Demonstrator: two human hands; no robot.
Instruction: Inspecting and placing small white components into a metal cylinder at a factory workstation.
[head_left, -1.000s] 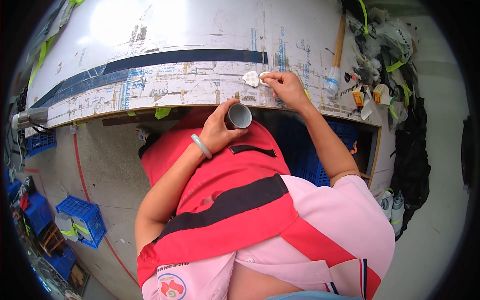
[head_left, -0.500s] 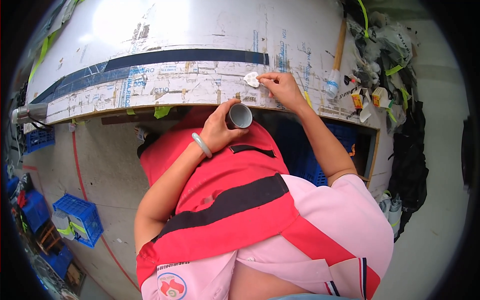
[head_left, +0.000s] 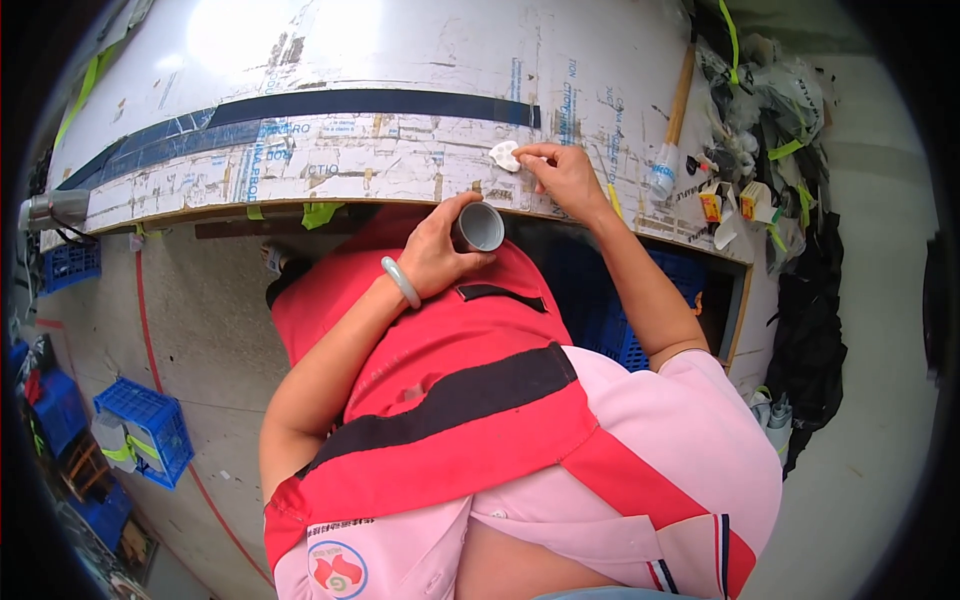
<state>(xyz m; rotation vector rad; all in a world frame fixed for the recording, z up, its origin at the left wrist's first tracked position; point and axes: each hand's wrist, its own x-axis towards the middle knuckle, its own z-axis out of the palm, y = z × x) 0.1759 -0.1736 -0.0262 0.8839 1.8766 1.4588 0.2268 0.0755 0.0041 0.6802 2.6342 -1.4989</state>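
Head camera looks steeply down, close over the workbench (head_left: 300,60).

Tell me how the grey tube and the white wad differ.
The grey tube is a hollow, rigid cylinder, held off the table's edge in the left hand. The white wad is crumpled, smaller, and pressed on the taped table by the right hand. Each is held by one hand.

Left hand (head_left: 435,255) holds a short tube (head_left: 481,227) at the counter's (head_left: 400,90) near edge. Right hand (head_left: 566,178) sits just behind and to the right, on the counter, fingers on a small wad (head_left: 504,155). Brush (head_left: 668,150) lies further right.
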